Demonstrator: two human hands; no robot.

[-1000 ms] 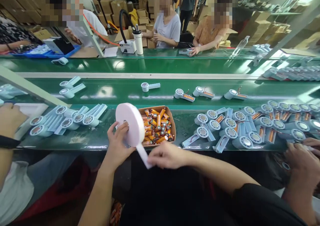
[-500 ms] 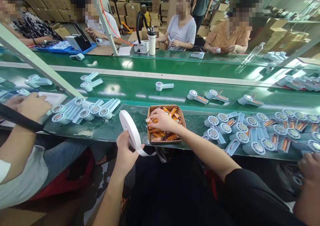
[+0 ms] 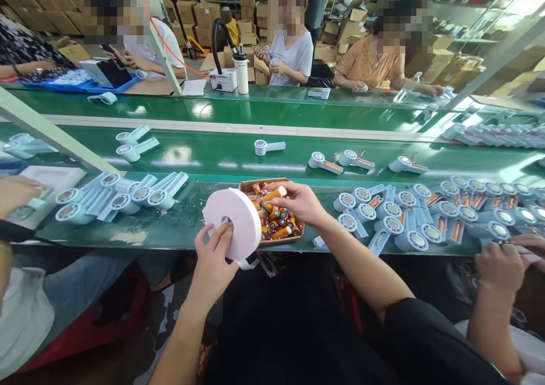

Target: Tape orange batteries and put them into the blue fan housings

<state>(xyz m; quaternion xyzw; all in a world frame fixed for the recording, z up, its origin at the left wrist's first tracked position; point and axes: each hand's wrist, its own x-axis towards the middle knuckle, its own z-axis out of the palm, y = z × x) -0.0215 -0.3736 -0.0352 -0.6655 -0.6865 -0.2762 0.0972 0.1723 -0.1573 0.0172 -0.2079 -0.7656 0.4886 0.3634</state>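
My left hand (image 3: 215,263) grips a wide roll of white tape (image 3: 236,220), its fingers at the hub and a loose tape end hanging below. The roll's flat side faces me and hides the left part of a cardboard box (image 3: 300,233). Orange cylindrical battery cells (image 3: 281,217) fill that box in a loose heap. Just above them, my right hand (image 3: 300,202) pinches one orange battery (image 3: 275,194) between thumb and fingers, its pale end tilted up.
Light-blue handheld fan bodies (image 3: 123,200) lie in a group to the left; more crowd the right, some with orange batteries inside. Several sit on the green conveyor (image 3: 221,172). A co-worker's hand (image 3: 500,266) is at the right edge, another (image 3: 17,195) at the left. People sit opposite.
My right hand has come up from inside the box with a battery between its fingers. The tape roll has turned its flat side toward me and shifted right, over the box's edge.
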